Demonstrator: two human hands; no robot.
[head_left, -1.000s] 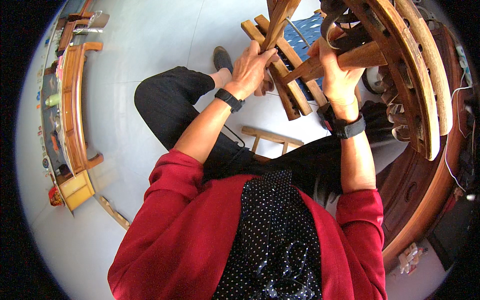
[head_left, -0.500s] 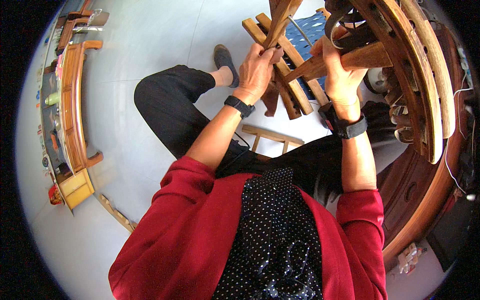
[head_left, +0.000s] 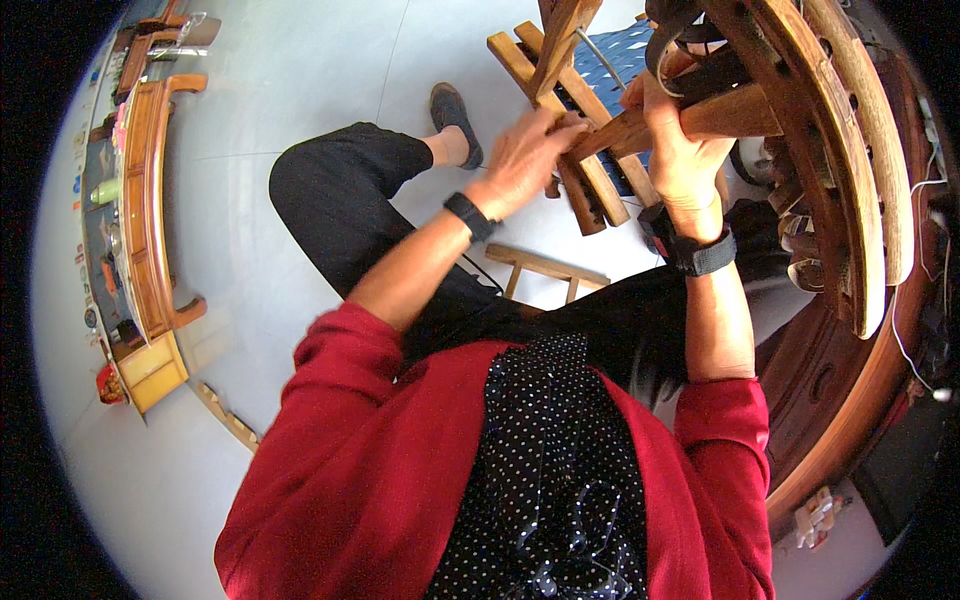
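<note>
I sit with one leg crossed, in black trousers and a red cardigan. My left hand [head_left: 525, 160] rests its fingers on a bundle of wooden slats [head_left: 570, 130] held in front of me. My right hand [head_left: 680, 150] is clenched around a thick wooden bar [head_left: 720, 112] that joins the slats to a large curved wooden frame [head_left: 830, 170]. Both wrists wear black bands. A dark strap [head_left: 690, 40] loops over the frame just above my right hand.
A small wooden stool [head_left: 545, 270] stands on the pale tiled floor [head_left: 300, 90] under my knees. A wooden bench [head_left: 150, 200] with small items lines the left wall. A blue woven mat [head_left: 625, 65] lies behind the slats. A round dark wooden piece [head_left: 850, 400] is at right.
My left hand has slid down and right along the slats toward the bar. The wooden assembly has shifted slightly; my right hand keeps its grip.
</note>
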